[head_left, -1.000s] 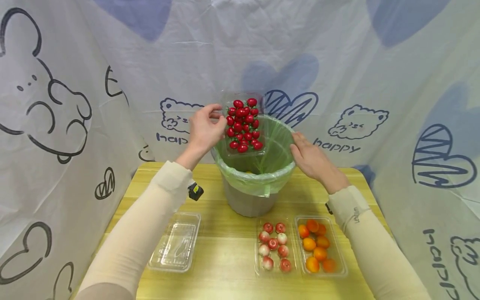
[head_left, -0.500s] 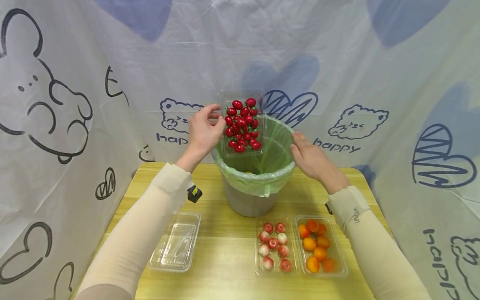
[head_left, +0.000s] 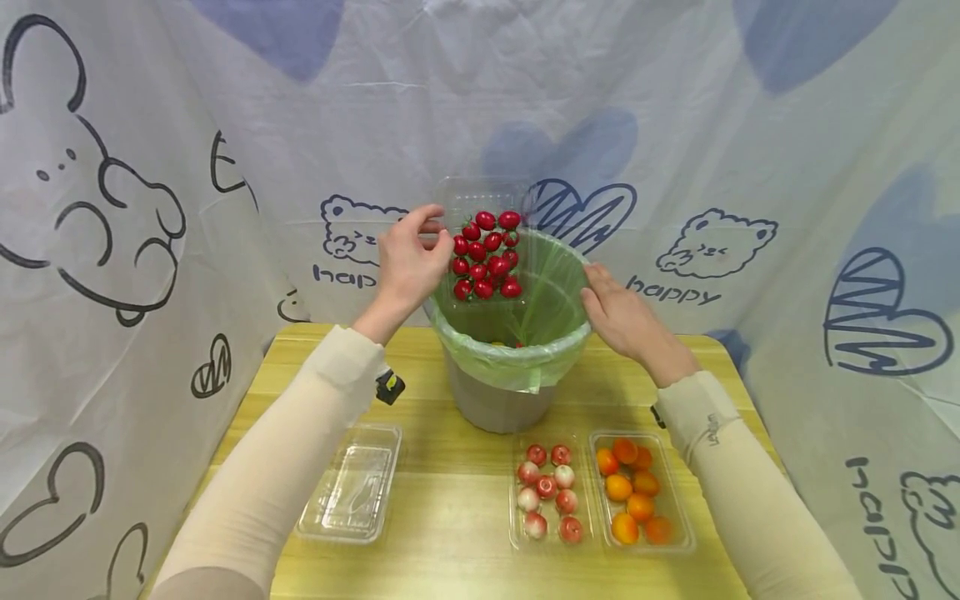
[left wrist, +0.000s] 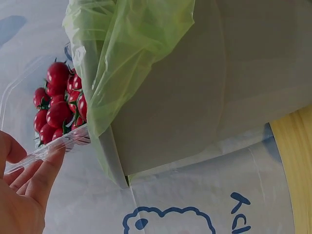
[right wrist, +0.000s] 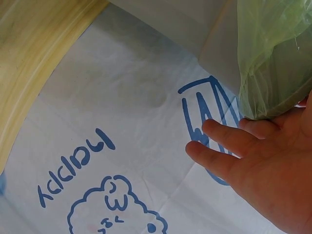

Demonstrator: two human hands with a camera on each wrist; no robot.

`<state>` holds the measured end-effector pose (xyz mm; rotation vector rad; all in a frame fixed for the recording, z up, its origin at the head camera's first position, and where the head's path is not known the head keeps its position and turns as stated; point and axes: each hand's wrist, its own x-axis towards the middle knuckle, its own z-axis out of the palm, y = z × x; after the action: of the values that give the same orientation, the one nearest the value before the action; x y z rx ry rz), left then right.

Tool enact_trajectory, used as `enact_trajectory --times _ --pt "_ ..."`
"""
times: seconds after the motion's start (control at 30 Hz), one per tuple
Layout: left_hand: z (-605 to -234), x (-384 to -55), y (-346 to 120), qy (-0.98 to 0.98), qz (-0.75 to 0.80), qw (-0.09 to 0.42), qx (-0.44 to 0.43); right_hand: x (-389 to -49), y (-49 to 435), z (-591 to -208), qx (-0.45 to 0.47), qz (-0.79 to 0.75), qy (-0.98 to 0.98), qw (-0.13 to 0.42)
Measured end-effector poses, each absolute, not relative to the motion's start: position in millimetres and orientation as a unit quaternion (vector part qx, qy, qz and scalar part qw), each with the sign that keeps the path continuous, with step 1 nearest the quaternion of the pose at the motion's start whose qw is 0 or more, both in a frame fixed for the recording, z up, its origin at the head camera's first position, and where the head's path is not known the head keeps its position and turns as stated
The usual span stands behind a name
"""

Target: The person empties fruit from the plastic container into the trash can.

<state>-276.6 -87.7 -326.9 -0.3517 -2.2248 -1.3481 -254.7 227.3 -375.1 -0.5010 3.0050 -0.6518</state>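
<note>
Over the mouth of a grey trash bin [head_left: 495, 404] with a green liner [head_left: 555, 283], my left hand [head_left: 412, 254] pinches the left edge of a clear plastic tray [head_left: 487, 193]. Its lower end tilts down into the bin. Red cherry tomatoes [head_left: 480, 250] lie in the tray's middle and lower part; in the left wrist view the liner partly hides them. My right hand [head_left: 622, 317] holds the bin's right rim, thumb at the inner side and fingers outside. Those fingers [right wrist: 229, 136] look fairly straight in the right wrist view. A small red spot shows inside the bin.
On the wooden table [head_left: 442, 517], a clear container [head_left: 352, 483] stands at the left. Two clear trays stand front right, one with red-and-white fruits [head_left: 546, 487], one with orange fruits [head_left: 641, 507]. Printed sheets [head_left: 675, 125] enclose the table's back and sides.
The tomatoes have slid toward the tray's lower end, and fewer show in it. A red spot has appeared inside the bin. Both hands have hardly moved.
</note>
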Motion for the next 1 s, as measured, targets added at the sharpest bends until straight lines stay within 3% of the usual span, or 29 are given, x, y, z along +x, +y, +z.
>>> enact_trajectory --times 0.5,1.0 --pt "-326.3 -274.6 -85.8 -0.817 -0.502 0.253 -0.129 -255.3 228.1 -377.1 -0.156 -0.210 0.965 0.016" --pt "-326.3 -277.4 -84.9 -0.806 -0.502 0.284 -0.137 -254.8 227.6 -375.7 -0.152 -0.216 0.964 0.018"
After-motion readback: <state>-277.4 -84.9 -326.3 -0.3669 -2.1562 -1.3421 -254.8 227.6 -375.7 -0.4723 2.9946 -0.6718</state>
